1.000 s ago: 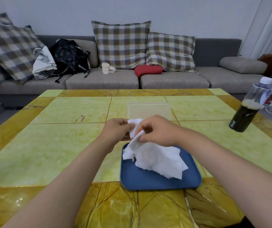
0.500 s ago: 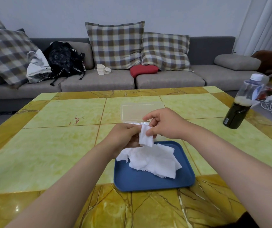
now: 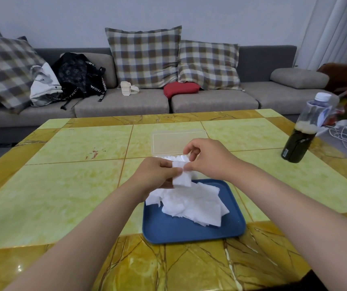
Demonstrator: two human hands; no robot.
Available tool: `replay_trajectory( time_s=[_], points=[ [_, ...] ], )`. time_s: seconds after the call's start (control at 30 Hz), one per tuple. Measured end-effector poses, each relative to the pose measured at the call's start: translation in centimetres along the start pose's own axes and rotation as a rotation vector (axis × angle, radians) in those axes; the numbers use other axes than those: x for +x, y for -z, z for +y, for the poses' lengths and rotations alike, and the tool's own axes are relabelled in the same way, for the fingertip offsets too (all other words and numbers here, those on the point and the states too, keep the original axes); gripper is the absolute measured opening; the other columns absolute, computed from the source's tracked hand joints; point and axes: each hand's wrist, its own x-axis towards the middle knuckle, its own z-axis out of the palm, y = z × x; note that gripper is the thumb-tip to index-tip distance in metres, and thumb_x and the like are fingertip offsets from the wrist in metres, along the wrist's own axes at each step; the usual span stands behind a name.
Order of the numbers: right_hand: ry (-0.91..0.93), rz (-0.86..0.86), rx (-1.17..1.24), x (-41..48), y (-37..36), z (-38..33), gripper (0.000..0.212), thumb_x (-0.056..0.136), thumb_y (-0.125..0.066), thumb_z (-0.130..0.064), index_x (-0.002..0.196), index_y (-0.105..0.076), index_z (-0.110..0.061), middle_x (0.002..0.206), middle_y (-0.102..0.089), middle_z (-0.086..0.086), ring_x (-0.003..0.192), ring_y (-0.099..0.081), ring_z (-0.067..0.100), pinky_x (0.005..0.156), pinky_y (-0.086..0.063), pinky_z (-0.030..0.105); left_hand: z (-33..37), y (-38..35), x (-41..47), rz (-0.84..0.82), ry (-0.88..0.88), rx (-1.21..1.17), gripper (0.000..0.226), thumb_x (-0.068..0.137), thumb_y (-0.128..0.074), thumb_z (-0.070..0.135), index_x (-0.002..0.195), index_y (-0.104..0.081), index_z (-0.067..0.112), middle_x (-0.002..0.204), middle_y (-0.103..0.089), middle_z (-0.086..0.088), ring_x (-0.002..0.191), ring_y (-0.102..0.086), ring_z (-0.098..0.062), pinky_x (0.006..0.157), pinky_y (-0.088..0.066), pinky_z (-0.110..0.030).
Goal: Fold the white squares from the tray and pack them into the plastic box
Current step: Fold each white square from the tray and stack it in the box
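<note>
A folded white square (image 3: 181, 177) is held above the far edge of the blue tray (image 3: 191, 231). My left hand (image 3: 157, 174) grips its left side and my right hand (image 3: 207, 158) pinches its upper right corner between thumb and finger. A loose pile of white squares (image 3: 191, 203) lies in the tray. Just beyond my hands stands the clear plastic box (image 3: 177, 141), its lid raised, with white folded squares (image 3: 175, 158) showing at its near edge; my hands hide the rest of its inside.
A dark drink bottle (image 3: 303, 136) stands at the table's right edge. The yellow-green tiled table (image 3: 73, 181) stretches to the left. Behind it is a grey sofa (image 3: 210, 99) with checked cushions and bags.
The square has gone from a loose sheet lifted off the pile to a small folded piece held in both hands. My hands have risen slightly toward the box.
</note>
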Motion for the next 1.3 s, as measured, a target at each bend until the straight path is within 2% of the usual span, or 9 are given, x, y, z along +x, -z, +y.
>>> replay_trajectory(
  time_s=[0.13,0.3,0.4,0.5,0.7,0.87,1.07,1.17,1.3],
  points=[
    [-0.066,-0.274,-0.177,-1.3,0.4,1.0,0.014,0.077,-0.083,-0.029,0.084,-0.072,-0.024,0.086,-0.070,-0.011,0.081,-0.067,0.012,0.073,-0.057,0.027,-0.6,0.2,0.2,0.076,0.039,-0.034,0.018,0.090,-0.071,0.008,0.096,-0.072,-0.009,0.102,-0.073,-0.027,0.085,-0.075,-0.030,0.065,-0.061,-0.027],
    [-0.182,-0.655,-0.369,-3.1,0.2,2.2,0.044,0.069,-0.088,-0.042,0.107,-0.068,-0.032,0.099,-0.069,-0.014,0.091,-0.071,0.015,0.083,-0.059,0.034,-0.5,-0.1,0.1,0.096,0.055,-0.032,0.014,0.090,-0.071,0.008,0.096,-0.074,-0.004,0.100,-0.075,-0.022,0.092,-0.075,-0.033,0.064,-0.061,-0.027],
    [-0.148,-0.658,-0.369,-3.7,0.0,2.3,0.050,0.071,-0.088,-0.038,0.116,-0.067,-0.028,0.093,-0.064,-0.015,0.087,-0.066,0.011,0.075,-0.056,0.029,-0.3,-0.4,-0.1,0.095,0.048,-0.049,0.014,0.090,-0.071,0.008,0.098,-0.073,-0.004,0.101,-0.075,-0.022,0.091,-0.075,-0.031,0.064,-0.062,-0.028],
    [-0.137,-0.635,-0.305,-3.7,0.3,2.4,0.029,0.077,-0.085,-0.034,0.100,-0.070,-0.028,0.084,-0.062,-0.017,0.076,-0.058,0.004,0.065,-0.046,0.020,-0.2,-0.6,-0.1,0.095,0.040,-0.059,0.014,0.091,-0.070,0.008,0.098,-0.073,-0.004,0.100,-0.075,-0.021,0.089,-0.075,-0.030,0.064,-0.061,-0.027],
    [-0.224,-0.502,-0.022,-3.3,1.7,3.3,0.020,0.079,-0.085,-0.021,0.096,-0.075,-0.023,0.081,-0.071,-0.012,0.078,-0.068,0.011,0.065,-0.053,0.021,-0.3,-0.7,-0.1,0.096,0.031,-0.065,0.014,0.091,-0.069,0.008,0.098,-0.073,-0.003,0.100,-0.075,-0.020,0.086,-0.076,-0.027,0.065,-0.062,-0.029],
    [-0.245,-0.384,-0.119,-2.8,0.6,4.3,0.009,0.079,-0.083,-0.020,0.086,-0.077,-0.022,0.085,-0.076,-0.002,0.071,-0.074,0.015,0.062,-0.057,0.028,-0.3,-0.6,-0.2,0.103,0.023,-0.078,0.017,0.092,-0.068,0.008,0.101,-0.071,-0.005,0.102,-0.074,-0.021,0.082,-0.075,-0.025,0.063,-0.061,-0.027],
    [-0.111,-0.258,-0.342,-2.9,0.5,4.0,0.015,0.080,-0.070,-0.018,0.091,-0.066,-0.028,0.089,-0.057,-0.016,0.088,-0.060,0.014,0.069,-0.049,0.025,0.1,-1.1,-0.3,0.083,0.015,-0.103,0.018,0.094,-0.065,0.010,0.102,-0.069,-0.007,0.108,-0.071,-0.026,0.093,-0.074,-0.033,0.065,-0.061,-0.028],
    [-0.086,-0.405,-0.216,-3.4,0.9,3.4,0.018,0.081,-0.066,-0.020,0.097,-0.071,-0.027,0.096,-0.065,-0.011,0.090,-0.063,0.013,0.074,-0.054,0.025,0.1,-1.2,-0.2,0.087,0.010,-0.094,0.016,0.094,-0.066,0.009,0.099,-0.071,-0.005,0.108,-0.071,-0.026,0.087,-0.072,-0.028,0.065,-0.061,-0.028],
    [-0.080,-0.545,-0.375,-4.3,0.3,3.6,0.050,0.071,-0.083,-0.042,0.116,-0.064,-0.032,0.112,-0.061,-0.013,0.098,-0.061,0.012,0.086,-0.055,0.033,0.1,-1.4,-0.4,0.087,0.009,-0.080,0.015,0.094,-0.065,0.009,0.099,-0.071,-0.004,0.107,-0.071,-0.026,0.091,-0.073,-0.030,0.065,-0.062,-0.028]
  ],
)
